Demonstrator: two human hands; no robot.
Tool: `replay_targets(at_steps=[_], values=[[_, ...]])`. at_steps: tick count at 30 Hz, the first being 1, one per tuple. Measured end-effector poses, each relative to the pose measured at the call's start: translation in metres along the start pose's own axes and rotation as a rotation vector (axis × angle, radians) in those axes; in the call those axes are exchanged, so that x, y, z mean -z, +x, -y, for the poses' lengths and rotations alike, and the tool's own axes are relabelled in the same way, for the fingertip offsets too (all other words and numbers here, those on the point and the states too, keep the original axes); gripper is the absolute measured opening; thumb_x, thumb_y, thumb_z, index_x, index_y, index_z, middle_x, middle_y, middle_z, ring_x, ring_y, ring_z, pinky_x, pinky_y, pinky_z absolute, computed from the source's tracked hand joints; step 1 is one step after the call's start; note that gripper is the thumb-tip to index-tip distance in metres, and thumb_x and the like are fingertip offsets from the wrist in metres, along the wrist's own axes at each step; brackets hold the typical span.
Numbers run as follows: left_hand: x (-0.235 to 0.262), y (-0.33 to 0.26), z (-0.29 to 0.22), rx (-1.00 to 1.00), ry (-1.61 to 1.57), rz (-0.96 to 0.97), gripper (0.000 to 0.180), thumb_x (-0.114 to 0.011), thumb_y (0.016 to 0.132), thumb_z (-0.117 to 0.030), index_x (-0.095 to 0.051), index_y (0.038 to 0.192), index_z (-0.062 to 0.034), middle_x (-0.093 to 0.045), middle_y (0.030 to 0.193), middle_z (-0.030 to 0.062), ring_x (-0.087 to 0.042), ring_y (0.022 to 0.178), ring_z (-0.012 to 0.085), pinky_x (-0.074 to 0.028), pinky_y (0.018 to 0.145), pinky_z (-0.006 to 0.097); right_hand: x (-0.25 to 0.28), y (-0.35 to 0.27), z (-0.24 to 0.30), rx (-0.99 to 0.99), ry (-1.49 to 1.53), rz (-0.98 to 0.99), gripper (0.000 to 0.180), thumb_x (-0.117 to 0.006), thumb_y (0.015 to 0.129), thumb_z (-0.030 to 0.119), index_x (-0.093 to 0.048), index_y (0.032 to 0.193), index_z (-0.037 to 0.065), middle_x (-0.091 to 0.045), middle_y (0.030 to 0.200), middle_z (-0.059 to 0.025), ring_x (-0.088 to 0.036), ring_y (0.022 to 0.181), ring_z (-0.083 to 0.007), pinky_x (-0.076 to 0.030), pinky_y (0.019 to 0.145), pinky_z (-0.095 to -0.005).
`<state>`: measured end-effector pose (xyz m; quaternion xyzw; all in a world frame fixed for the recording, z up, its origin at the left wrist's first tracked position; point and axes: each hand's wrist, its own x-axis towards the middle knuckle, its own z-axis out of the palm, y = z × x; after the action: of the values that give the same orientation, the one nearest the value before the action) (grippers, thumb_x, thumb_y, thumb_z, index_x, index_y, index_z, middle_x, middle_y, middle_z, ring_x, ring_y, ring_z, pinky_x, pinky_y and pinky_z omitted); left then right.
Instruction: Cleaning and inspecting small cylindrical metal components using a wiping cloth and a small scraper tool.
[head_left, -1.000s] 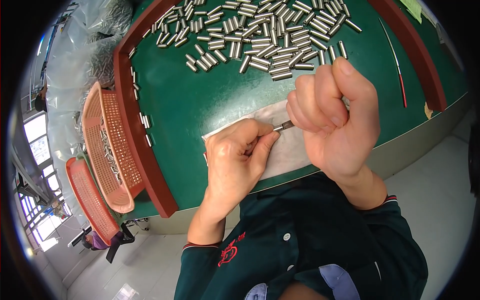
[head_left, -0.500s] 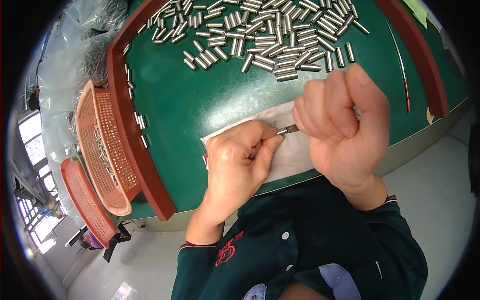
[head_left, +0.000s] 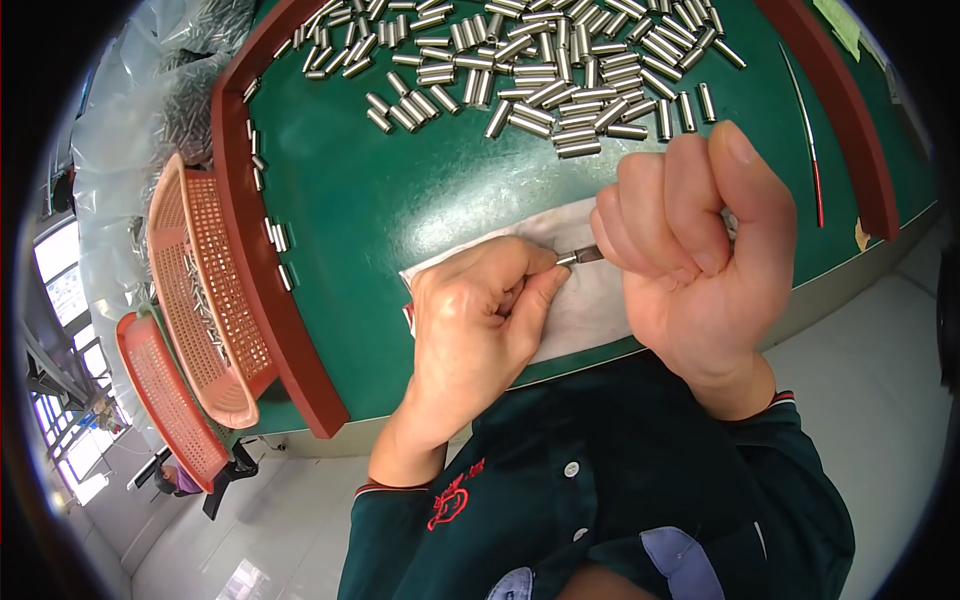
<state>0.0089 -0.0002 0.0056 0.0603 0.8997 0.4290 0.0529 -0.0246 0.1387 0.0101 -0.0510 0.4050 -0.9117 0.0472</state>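
Observation:
My left hand [head_left: 465, 320] pinches a small silvery metal cylinder [head_left: 567, 259] between thumb and forefinger, with only its end showing. Closed in a fist, my right hand [head_left: 705, 240] grips a tool with a dark, narrow metal shaft [head_left: 588, 254]. The shaft meets the exposed end of the cylinder; whether it goes inside I cannot tell. The tool's handle is hidden by my fingers. Both hands are over a pale cloth [head_left: 590, 315] on the green tabletop [head_left: 350, 200]. Many loose metal cylinders [head_left: 575, 150] lie beyond my hands.
Red-brown rails [head_left: 245, 250] border the table at left and right. A thin tool with a red handle [head_left: 819, 190] lies near the right rail. Outside the left rail are an orange basket [head_left: 235, 330] holding small metal parts, another basket [head_left: 170, 400] and clear plastic bags [head_left: 130, 190].
My right fist has shifted slightly to the right and turned a little. The left hand keeps its pinch on the cylinder, and the view has moved slightly.

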Motion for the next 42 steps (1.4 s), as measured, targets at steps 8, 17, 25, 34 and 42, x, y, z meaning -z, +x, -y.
replay_targets(at_steps=[8, 17, 25, 34, 42], values=[[-0.001, 0.0, -0.001, 0.003, 0.002, 0.001, 0.006, -0.063, 0.068, 0.001, -0.058, 0.067, -0.0004, -0.05, 0.052, 0.0082, -0.046, 0.041, 0.0177, -0.036, 0.042, 0.027, -0.002, 0.0, 0.0, -0.004, -0.07, 0.007, 0.042, -0.025, 0.091, 0.027, -0.024, 0.051, 0.014, -0.023, 0.044, 0.0037, -0.015, 0.04, -0.0069, -0.016, 0.041, -0.0233], [0.002, 0.001, 0.002, -0.054, -0.049, 0.029, 0.008, -0.06, 0.066, 0.005, -0.054, 0.064, 0.0002, -0.049, 0.053, 0.0116, -0.048, 0.045, 0.0266, -0.037, 0.043, 0.032, -0.009, -0.007, -0.002, -0.027, -0.109, -0.019, 0.041, -0.026, 0.09, 0.022, -0.025, 0.05, 0.013, -0.023, 0.044, 0.0028, -0.019, 0.04, -0.0087, -0.018, 0.042, -0.0251], [-0.002, 0.002, -0.004, -0.043, -0.012, 0.017, 0.009, -0.062, 0.068, 0.002, -0.054, 0.064, 0.0007, -0.049, 0.052, 0.0111, -0.047, 0.042, 0.023, -0.037, 0.043, 0.03, -0.01, -0.001, -0.006, 0.09, -0.242, -0.027, 0.039, -0.031, 0.09, 0.019, -0.026, 0.052, 0.011, -0.024, 0.046, 0.0028, -0.02, 0.041, -0.0074, -0.017, 0.041, -0.0239], [-0.004, -0.005, -0.007, -0.023, 0.054, -0.061, 0.008, -0.064, 0.069, 0.0, -0.057, 0.068, 0.0012, -0.047, 0.051, 0.0051, -0.04, 0.044, 0.0115, -0.033, 0.043, 0.023, 0.006, -0.014, 0.004, 0.168, -0.114, -0.02, 0.039, -0.025, 0.091, 0.022, -0.024, 0.052, 0.013, -0.022, 0.045, 0.0032, -0.016, 0.041, -0.0079, -0.018, 0.042, -0.0244], [0.09, -0.042, -0.009, -0.101, 0.507, -0.735, 0.005, -0.051, 0.083, -0.004, -0.053, 0.085, -0.0008, -0.05, 0.071, 0.0024, -0.043, 0.058, 0.0071, -0.035, 0.053, 0.02, 0.008, -0.024, 0.0, 0.189, 0.004, -0.034, 0.039, -0.034, 0.087, 0.015, -0.025, 0.05, 0.007, -0.024, 0.046, 0.0016, -0.022, 0.043, -0.0071, -0.018, 0.043, -0.0245]])
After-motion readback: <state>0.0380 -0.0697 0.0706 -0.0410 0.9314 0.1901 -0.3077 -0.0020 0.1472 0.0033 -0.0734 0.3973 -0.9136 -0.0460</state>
